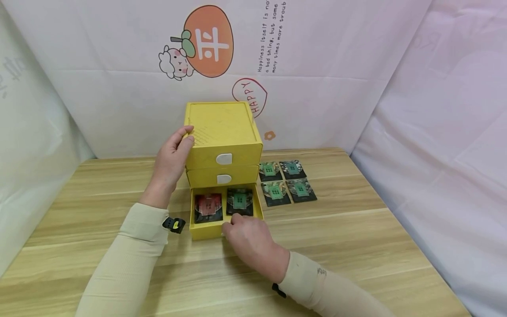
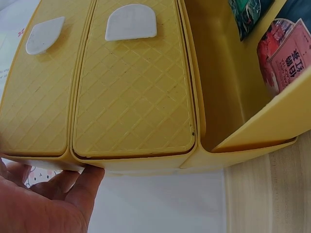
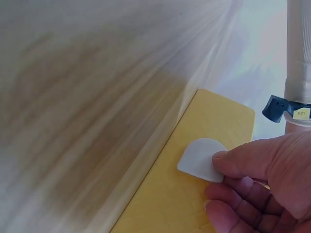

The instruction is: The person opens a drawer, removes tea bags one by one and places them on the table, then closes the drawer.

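A yellow three-tier drawer box point(image 1: 222, 125) stands on the table with its bottom drawer point(image 1: 207, 233) pulled out and its upper two closed. My left hand point(image 1: 170, 160) rests against the box's left side near the top, fingers extended along it in the left wrist view. My right hand point(image 1: 253, 242) is at the bottom drawer's front; the right wrist view shows thumb and fingers pinching its white handle tab point(image 3: 197, 158). Inside that drawer lie a red-labelled tea bag packet point(image 1: 208, 208) on the left and a green-labelled tea bag packet point(image 1: 239, 200) on the right.
Several green-labelled packets point(image 1: 301, 189) lie in two rows on the wooden table point(image 1: 336, 246), just right of the box. White printed cloth point(image 1: 317, 88) hangs behind and along both sides. White tabs point(image 1: 224, 159) mark the upper drawers.
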The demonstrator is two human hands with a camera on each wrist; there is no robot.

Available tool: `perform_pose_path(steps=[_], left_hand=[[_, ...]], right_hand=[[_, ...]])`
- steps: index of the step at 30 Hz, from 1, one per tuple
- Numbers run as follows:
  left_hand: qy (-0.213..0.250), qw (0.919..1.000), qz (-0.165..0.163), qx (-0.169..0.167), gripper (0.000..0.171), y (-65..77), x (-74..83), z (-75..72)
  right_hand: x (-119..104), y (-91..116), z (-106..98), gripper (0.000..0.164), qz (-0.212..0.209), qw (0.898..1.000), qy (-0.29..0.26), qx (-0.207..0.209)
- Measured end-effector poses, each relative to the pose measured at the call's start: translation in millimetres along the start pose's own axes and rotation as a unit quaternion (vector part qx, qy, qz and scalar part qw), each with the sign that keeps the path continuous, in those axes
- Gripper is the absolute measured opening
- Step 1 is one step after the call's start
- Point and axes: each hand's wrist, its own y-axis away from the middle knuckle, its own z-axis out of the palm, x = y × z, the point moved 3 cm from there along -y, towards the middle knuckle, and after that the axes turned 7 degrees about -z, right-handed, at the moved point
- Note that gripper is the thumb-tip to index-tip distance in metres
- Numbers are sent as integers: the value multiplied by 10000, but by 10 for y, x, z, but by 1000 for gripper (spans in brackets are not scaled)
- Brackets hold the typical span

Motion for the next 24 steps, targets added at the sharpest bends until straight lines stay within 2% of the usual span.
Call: perform_pose_path(steps=[24], left_hand=[[37, 10000, 27, 12, 53, -2, -2, -2]], right_hand=[[-110, 103, -98, 23, -29, 9996, -222, -152]])
